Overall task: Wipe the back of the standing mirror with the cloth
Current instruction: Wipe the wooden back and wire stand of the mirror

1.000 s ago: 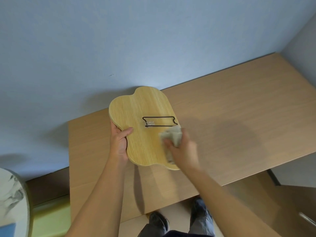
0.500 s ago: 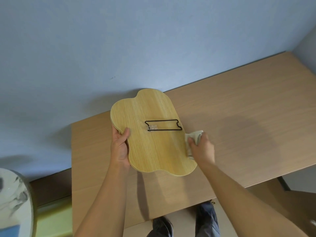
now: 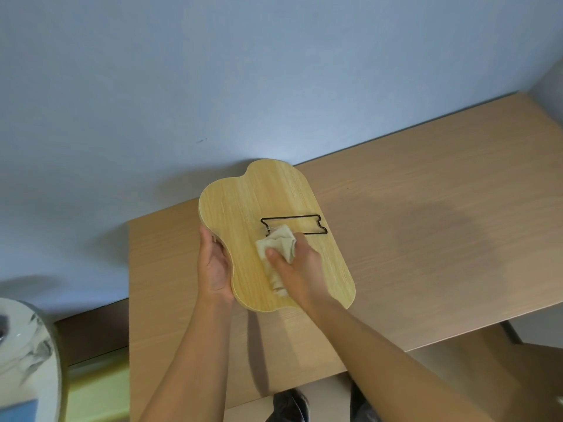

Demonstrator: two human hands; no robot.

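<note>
Since half a second ago, the cloth [image 3: 278, 252] has been carried from the right edge of the mirror [image 3: 268, 208] in to the middle of its back, just below the left end of the wire stand [image 3: 294, 224].

The mirror is seen from behind: a pale wood-grain panel with a wavy outline, held tilted above the desk [image 3: 426, 223], its upper lobe reaching toward the wall [image 3: 243, 71]. The black wire stand is folded flat against the panel, across its middle. The cream cloth is bunched and pressed onto the wood, one corner touching the wire, a tail trailing down beneath the palm.

The right hand [image 3: 300, 269] is laid over the cloth with the fingers curled closed around it and the thumb pressed on top, so the cloth is pinned between hand and panel. The left hand [image 3: 213, 268] is wrapped around the mirror's left edge at the waist of its outline, palm against the rim and fingers hidden behind the panel; the mirror is gripped firmly there.

The light wooden desk is set against the blue wall. A white marbled round surface [image 3: 24, 354] is seen at the lower left, with a yellow-green object [image 3: 97, 388] beside it. Dark shoes [image 3: 289, 406] are visible on the floor below the desk's front edge.
</note>
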